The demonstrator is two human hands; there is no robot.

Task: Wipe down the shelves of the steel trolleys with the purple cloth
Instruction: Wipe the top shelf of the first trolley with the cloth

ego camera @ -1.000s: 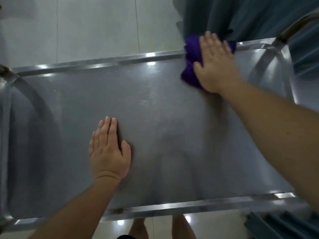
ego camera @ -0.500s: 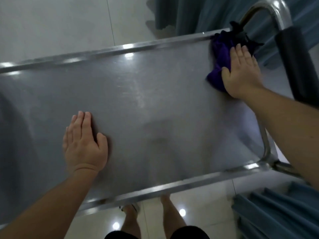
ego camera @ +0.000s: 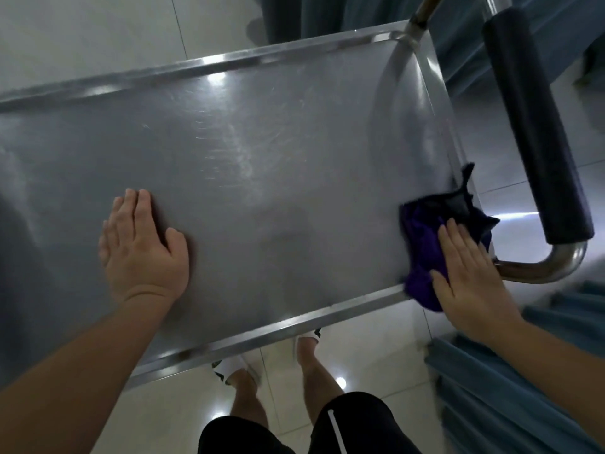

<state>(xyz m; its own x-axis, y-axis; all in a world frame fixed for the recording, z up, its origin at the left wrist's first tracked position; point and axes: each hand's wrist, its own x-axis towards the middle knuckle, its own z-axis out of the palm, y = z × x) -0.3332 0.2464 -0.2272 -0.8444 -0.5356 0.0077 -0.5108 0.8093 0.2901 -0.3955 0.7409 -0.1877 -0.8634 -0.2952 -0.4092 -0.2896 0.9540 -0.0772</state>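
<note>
One shelf in view: the top shelf (ego camera: 262,178) of a steel trolley, seen from straight above, and it's the only shelf the camera gives us.
Cloth position: the purple cloth (ego camera: 425,250) sits bunched at the shelf's right-hand near corner, spilling over the raised rim, just beside the trolley's padded push handle (ego camera: 537,132).
Right hand: the right hand (ego camera: 468,276) lies flat on the cloth, fingers straight and together, pressing it down onto the steel rather than pinching it.
Left hand: the left hand (ego camera: 140,247) is spread flat on bare metal toward the left of the shelf, palm down, holding nothing; it looks like a brace to steady the trolley.
Done so far: hard to call. The steel shows faint streaks and swirls across the middle, which may be wipe marks, but a cleaned zone cannot be told from an uncleaned one.
Still to do: judging by the cloth's spot at the corner, the near edge and the left stretch under and beyond the bracing hand likely remain, plus any lower shelves and other trolleys, none of them visible here.
Surroundings: pale floor tiles (ego camera: 98,37), blue-green curtain (ego camera: 510,398) at right, the person's legs below.
</note>
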